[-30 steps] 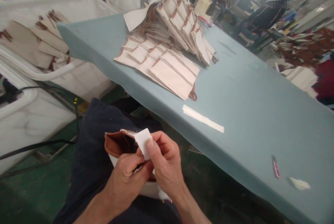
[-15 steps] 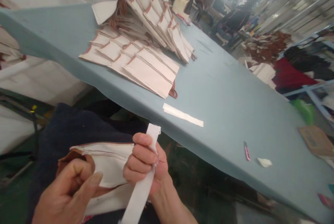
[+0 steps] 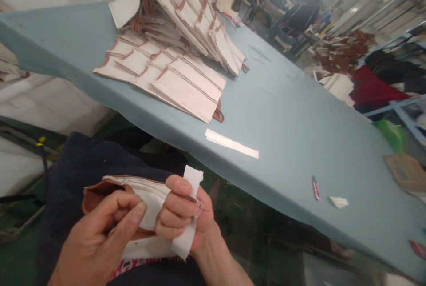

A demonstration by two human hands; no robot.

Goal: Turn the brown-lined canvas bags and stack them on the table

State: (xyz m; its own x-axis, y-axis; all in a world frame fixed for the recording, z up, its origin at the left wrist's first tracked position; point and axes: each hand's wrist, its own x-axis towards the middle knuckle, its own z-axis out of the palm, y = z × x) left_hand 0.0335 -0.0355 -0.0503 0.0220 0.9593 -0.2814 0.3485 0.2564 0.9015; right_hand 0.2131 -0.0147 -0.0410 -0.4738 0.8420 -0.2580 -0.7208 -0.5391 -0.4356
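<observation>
My right hand (image 3: pixel 183 215) is wrapped round a white fabric strip (image 3: pixel 193 174), whose ends stick out above and below the fist. Behind that fist lies a cream cloth pouch (image 3: pixel 151 204) with a brown lining, open end to the left; whether the fist also grips it I cannot tell. My left hand (image 3: pixel 103 232) is in front of the pouch's open end, thumb and forefinger pinched together. Anything between those fingertips is too small or hidden to make out. Printed red lettering (image 3: pixel 143 264) shows below the pouch, over my lap.
A blue-green table (image 3: pixel 282 135) bears piles of cream pouches (image 3: pixel 189 86), a pale strip (image 3: pixel 233 143), a pink-handled cutter (image 3: pixel 316 188) and a white scrap (image 3: pixel 339 201). A cardboard piece (image 3: pixel 404 171) and green object (image 3: pixel 389 135) are at right. A person (image 3: pixel 296 19) is in the background.
My left hand has moved right and slightly up, closer to my right hand. Less of the white strip now hangs below the right fist.
</observation>
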